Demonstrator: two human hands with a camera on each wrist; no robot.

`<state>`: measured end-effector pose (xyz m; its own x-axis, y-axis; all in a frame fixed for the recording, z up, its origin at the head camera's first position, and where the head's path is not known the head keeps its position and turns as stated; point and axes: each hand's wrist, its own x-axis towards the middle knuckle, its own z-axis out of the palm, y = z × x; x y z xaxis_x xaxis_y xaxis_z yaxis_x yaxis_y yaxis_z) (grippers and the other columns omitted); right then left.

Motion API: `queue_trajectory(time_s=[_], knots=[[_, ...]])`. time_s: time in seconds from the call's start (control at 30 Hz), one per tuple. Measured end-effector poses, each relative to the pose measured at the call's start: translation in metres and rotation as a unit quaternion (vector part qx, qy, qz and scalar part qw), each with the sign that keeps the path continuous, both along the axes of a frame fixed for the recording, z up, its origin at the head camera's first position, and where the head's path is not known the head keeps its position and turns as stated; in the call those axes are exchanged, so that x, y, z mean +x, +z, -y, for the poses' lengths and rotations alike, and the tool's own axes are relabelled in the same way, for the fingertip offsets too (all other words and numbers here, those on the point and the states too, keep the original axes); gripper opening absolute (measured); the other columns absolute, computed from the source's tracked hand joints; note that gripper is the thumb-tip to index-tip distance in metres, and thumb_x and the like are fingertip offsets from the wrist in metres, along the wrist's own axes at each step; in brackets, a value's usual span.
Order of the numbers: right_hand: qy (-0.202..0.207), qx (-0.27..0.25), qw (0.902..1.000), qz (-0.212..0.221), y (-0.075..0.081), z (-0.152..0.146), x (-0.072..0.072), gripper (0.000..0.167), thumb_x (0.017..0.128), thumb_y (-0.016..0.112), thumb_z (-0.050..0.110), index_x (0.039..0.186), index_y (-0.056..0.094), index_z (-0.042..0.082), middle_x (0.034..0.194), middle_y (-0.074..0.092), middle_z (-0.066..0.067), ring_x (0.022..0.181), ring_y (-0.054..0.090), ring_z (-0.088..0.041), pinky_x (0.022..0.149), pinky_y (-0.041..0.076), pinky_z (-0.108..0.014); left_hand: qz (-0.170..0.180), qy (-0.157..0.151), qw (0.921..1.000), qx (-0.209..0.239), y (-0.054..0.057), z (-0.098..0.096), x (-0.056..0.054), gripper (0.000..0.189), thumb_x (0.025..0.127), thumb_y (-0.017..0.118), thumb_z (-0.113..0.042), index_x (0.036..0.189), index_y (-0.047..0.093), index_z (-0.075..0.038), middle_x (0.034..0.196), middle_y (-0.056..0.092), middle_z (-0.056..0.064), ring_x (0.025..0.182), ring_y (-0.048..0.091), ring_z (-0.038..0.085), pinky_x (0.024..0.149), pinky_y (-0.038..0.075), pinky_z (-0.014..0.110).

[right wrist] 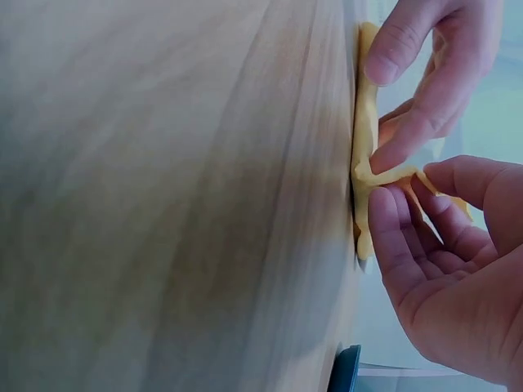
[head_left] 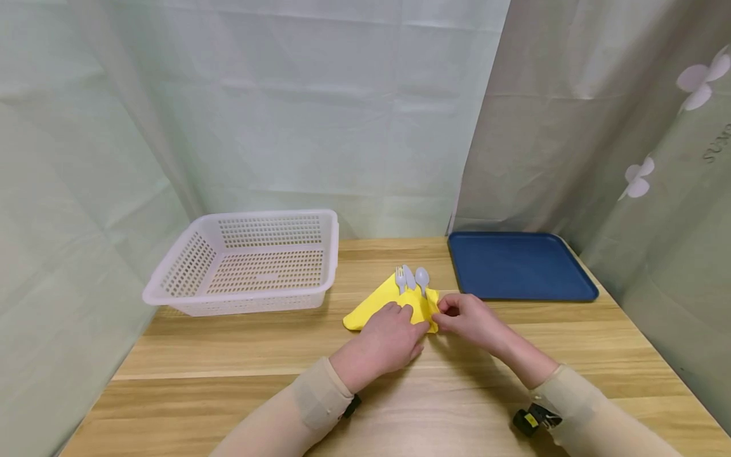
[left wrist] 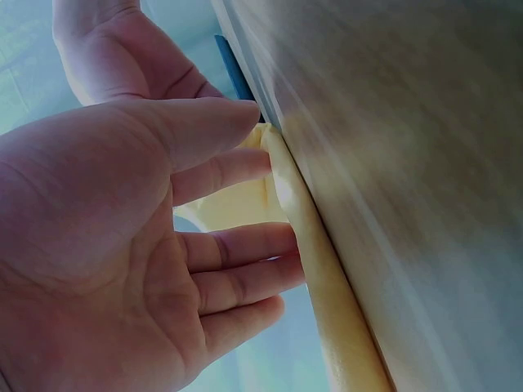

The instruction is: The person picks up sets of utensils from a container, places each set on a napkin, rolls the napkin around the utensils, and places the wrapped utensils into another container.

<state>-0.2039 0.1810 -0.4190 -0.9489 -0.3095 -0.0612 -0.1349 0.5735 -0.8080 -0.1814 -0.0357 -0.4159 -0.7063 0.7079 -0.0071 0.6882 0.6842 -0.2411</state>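
A yellow napkin (head_left: 377,306) lies on the wooden table (head_left: 228,368), with a grey plastic fork (head_left: 400,279), knife (head_left: 408,277) and spoon (head_left: 422,278) sticking out of its far edge. My left hand (head_left: 393,335) rests flat on the napkin's middle, its straight fingers (left wrist: 237,245) pressing the napkin (left wrist: 315,245) down. My right hand (head_left: 461,315) is at the napkin's right corner. In the right wrist view, the right hand (right wrist: 445,245) pinches a raised flap of the napkin (right wrist: 384,174) between thumb and fingertips, beside the left hand's fingers (right wrist: 425,73).
A white perforated plastic basket (head_left: 171,279) stands at the back left of the table. At the back right lies a dark blue tray (head_left: 514,266). Pale curtains (head_left: 342,114) close in the table on three sides. Bare wood stretches along the near edge.
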Motion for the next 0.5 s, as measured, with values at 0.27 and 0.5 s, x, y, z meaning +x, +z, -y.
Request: queue_trajectory(time_s=[0.27,0.5], knots=[[0.009,-0.002,1.0,-0.002,-0.0046,0.0003,-0.0013,0.014,0.104,0.077,0.015,0.094,0.074,0.007,0.086,0.071,-0.001,0.081,0.063,-0.019,0.069,0.05,-0.025,0.002,-0.002,1.0,-0.004,0.0005,-0.0003,0.0001,0.041,0.108,0.068,-0.049,0.141,0.071,-0.026,0.11,0.068,0.004,0.101,0.062,0.02,0.102,0.05,0.036],[0.017,-0.009,0.9998,0.01,-0.0031,0.0005,-0.0018,0.014,0.106,0.076,0.017,0.097,0.075,0.006,0.087,0.072,-0.004,0.081,0.063,-0.019,0.07,0.049,-0.026,0.004,-0.005,1.0,-0.002,-0.0007,0.0017,-0.0015,0.041,0.108,0.067,-0.05,0.141,0.071,-0.025,0.109,0.068,0.005,0.099,0.061,0.021,0.101,0.05,0.035]])
